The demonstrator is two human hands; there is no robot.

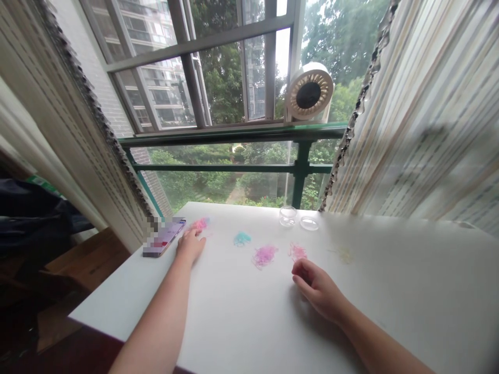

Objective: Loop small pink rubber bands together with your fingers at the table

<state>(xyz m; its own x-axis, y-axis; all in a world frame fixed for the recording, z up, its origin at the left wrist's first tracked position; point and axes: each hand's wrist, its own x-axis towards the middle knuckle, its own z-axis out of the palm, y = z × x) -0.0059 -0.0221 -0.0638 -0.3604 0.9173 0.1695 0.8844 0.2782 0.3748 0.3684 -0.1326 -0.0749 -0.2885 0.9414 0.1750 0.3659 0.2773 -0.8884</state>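
Note:
At the far left of the white table [234, 306], my left hand [191, 245] reaches over a mixed pink and bluish pile of tiny thin bands or strands [201, 224]. Its fingers stretch forward onto the near side of the pile, with the thumb apart. My right hand [316, 287] is curled, thumb towards the fingers, just in front of a pink pile [298, 251]. Whatever those fingers might hold is hidden. Between the hands lie a turquoise pile [242, 238] and a purple pile [265, 255]. A faint yellow pile [344, 255] lies to the right.
A phone [165, 238] with a lit screen lies by the table's left edge. Towards the back stand a clear round container [288, 216] and a clear round lid or dish [309, 223]. Beyond are a green railing [234, 136], a white fan [310, 93] and curtains [432, 109].

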